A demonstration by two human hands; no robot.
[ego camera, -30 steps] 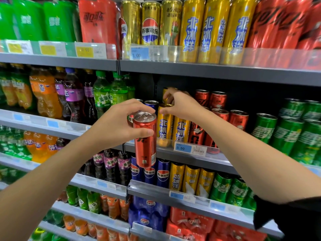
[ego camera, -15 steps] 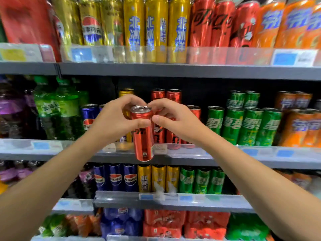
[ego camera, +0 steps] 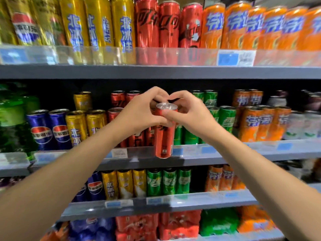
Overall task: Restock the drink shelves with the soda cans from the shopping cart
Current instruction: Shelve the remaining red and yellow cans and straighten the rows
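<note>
A can stands upright in front of the middle shelf, with the left hand at its 9 o'clock and the right hand at its 3 o'clock, the top shelf at 12 and the lower shelf at 6.

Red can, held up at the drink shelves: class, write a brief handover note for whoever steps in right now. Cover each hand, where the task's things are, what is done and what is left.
Left hand: grips the upper part of the red can.
Right hand: also grips the can near its top.
The can is upright, held in the air in front of the middle shelf, level with the red cans there.
Done: the can has been brought up to the shelves.
Left: set it among the red cans. The cart is out of view.
</note>
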